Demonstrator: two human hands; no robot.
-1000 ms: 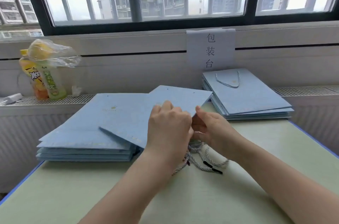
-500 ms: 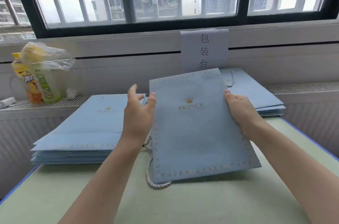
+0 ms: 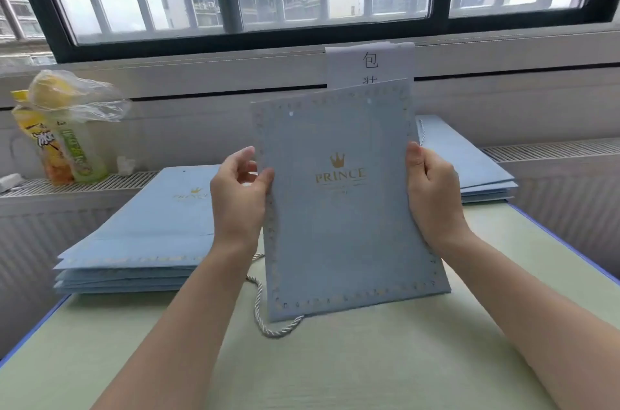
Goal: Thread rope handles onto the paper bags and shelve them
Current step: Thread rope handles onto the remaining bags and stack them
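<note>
Both hands, left hand (image 3: 240,198) and right hand (image 3: 432,198), pinch a blue paper bag (image 3: 345,208) upright above the tabletop (image 3: 335,369) centre; best to steady its two top holes before threading the rope (image 3: 268,319).

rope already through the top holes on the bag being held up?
No: both punched holes near the top of the held bag show open, with no rope through them; a rope lies on the table beneath.
</note>
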